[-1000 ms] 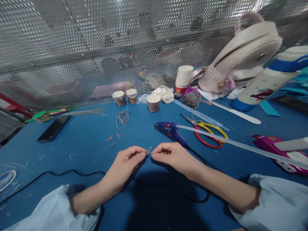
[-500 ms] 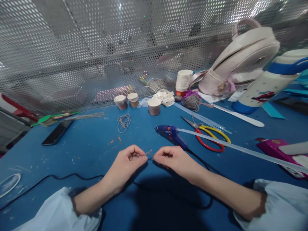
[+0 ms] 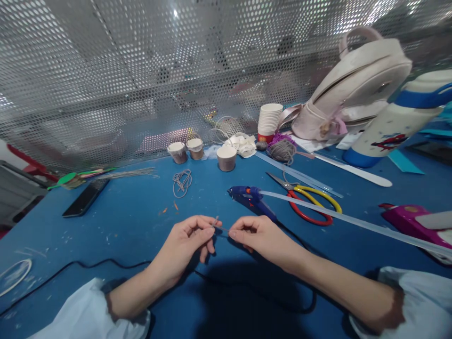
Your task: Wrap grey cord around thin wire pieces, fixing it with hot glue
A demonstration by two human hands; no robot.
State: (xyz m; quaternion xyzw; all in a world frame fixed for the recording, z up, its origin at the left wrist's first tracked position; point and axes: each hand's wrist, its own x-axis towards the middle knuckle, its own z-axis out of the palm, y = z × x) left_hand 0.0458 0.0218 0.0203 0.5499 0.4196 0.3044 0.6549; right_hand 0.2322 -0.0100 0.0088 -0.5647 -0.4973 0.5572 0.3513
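Between my two hands runs a short, thin grey string point(image 3: 221, 229), its upper end standing up in a small curl near the left fingertips. My left hand point(image 3: 190, 240) pinches one end between thumb and index finger, the other fingers hanging loosely curled below. The opposite end is pinched by my right hand point(image 3: 257, 234), with its fingers folded in. A blue glue gun point(image 3: 249, 197) with a long clear glue stick point(image 3: 318, 209) lies just beyond my right hand. Farther off is a loose coil of grey string point(image 3: 182, 182).
Scissors point(image 3: 314, 202) lie right of the glue gun. Several string-wrapped paper cups point(image 3: 226, 159), a cup stack point(image 3: 270, 120), grey yarn point(image 3: 282, 150), a backpack point(image 3: 356, 84) and a bottle point(image 3: 391, 125) line the back. A phone point(image 3: 85, 197) lies left; a black cable point(image 3: 95, 261) crosses in front.
My hands have drawn slightly apart, so more of the string shows between them. The left hand's lower fingers have opened downward. The camera view has shifted slightly.
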